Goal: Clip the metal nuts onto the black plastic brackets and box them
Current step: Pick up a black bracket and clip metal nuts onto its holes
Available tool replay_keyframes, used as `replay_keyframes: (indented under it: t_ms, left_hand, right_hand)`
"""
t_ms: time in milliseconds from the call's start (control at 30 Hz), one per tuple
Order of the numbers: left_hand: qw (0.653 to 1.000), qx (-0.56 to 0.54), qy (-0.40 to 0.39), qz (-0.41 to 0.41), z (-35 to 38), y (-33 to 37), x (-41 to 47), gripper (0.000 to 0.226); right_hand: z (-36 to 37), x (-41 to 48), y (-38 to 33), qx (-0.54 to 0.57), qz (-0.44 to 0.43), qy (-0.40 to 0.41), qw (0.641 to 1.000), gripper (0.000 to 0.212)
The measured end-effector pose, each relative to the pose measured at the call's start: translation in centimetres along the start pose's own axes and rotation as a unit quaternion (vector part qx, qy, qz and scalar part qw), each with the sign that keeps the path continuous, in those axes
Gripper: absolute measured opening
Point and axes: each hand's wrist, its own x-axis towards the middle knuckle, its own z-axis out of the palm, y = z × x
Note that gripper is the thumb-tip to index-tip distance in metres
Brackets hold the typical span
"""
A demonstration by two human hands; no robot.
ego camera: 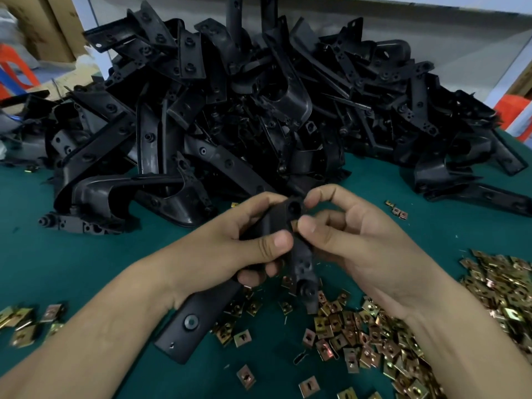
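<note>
My left hand (pixel 244 243) grips a black plastic bracket (pixel 195 315) at its upper end, above the green table. The bracket's long arm runs down toward me under my left wrist. My right hand (pixel 345 234) pinches with thumb and forefinger at the bracket's top tab, where a small brass-coloured metal nut (pixel 294 224) shows between the fingertips. How far the nut sits on the tab is hidden by my fingers. Loose metal nuts (pixel 359 338) lie scattered just below my hands.
A big heap of black brackets (pixel 244 110) fills the far half of the green table (pixel 72 260). More nuts lie at the right edge (pixel 501 283) and near left (pixel 26 323). Cardboard boxes (pixel 43 27) and a red stool (pixel 14 70) stand beyond the table's left.
</note>
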Motion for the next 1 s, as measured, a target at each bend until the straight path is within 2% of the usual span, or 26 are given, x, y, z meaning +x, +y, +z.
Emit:
replay_keyframes:
  t_ms: [67, 133, 233, 267, 333, 500, 533, 667, 767, 833, 900, 1000]
  left_hand:
    - [0.998, -0.047, 0.045, 0.016, -0.3, 0.2, 0.0, 0.032]
    - [0.993, -0.082, 0.08, 0.035, -0.8, 0.3, 0.0, 0.029]
    - [0.987, -0.113, 0.105, 0.047, -1.5, 0.3, -0.1, 0.031]
    - [0.986, -0.125, 0.105, 0.048, -1.6, 0.2, -0.1, 0.032]
    - [0.983, -0.142, 0.1, 0.053, -1.8, 0.2, 0.0, 0.031]
    - [0.981, -0.161, 0.096, 0.051, -1.7, 0.1, 0.0, 0.024]
    - [0.98, -0.165, 0.095, 0.051, -1.7, 0.1, 0.0, 0.024]
    - [0.986, -0.134, 0.088, 0.046, -1.8, 0.2, 0.0, 0.036]
    - [0.987, -0.122, 0.101, 0.024, -1.6, -0.1, -0.1, 0.042]
    - [0.987, -0.139, 0.077, 0.019, -1.3, -0.1, -0.2, 0.052]
    - [0.987, -0.153, 0.047, 0.026, -1.0, 0.0, -0.2, 0.055]
    - [0.988, -0.143, 0.04, 0.029, -0.7, 0.2, -0.2, 0.055]
  right_hand:
    - [-0.5, -0.1, -0.4, -0.063, -0.004, 0.039, 0.997, 0.023]
    - [-1.7, -0.2, -0.7, -0.206, -0.023, 0.063, 0.976, 0.018]
    - [-2.7, -0.6, -0.6, -0.453, 0.029, -0.063, 0.889, 0.011]
    - [-2.8, -0.7, -0.4, -0.495, 0.059, -0.086, 0.863, 0.012]
    - [-2.6, -0.6, -0.1, -0.526, 0.072, -0.086, 0.843, 0.012]
    - [-2.5, -0.8, 0.5, -0.524, 0.054, -0.082, 0.846, 0.011]
    - [-2.5, -0.8, 0.6, -0.505, 0.048, -0.079, 0.858, 0.01]
    - [-2.0, -0.5, 0.4, -0.374, -0.023, -0.009, 0.927, 0.014]
    - [-1.4, -0.2, 0.3, -0.222, -0.066, 0.048, 0.972, 0.013]
    - [-1.0, -0.3, 0.2, -0.124, -0.059, 0.057, 0.989, 0.018]
    - [-0.6, -0.4, 0.2, -0.058, -0.041, 0.032, 0.997, 0.024]
    - [-0.2, -0.6, -0.1, -0.027, -0.02, 0.003, 0.999, 0.028]
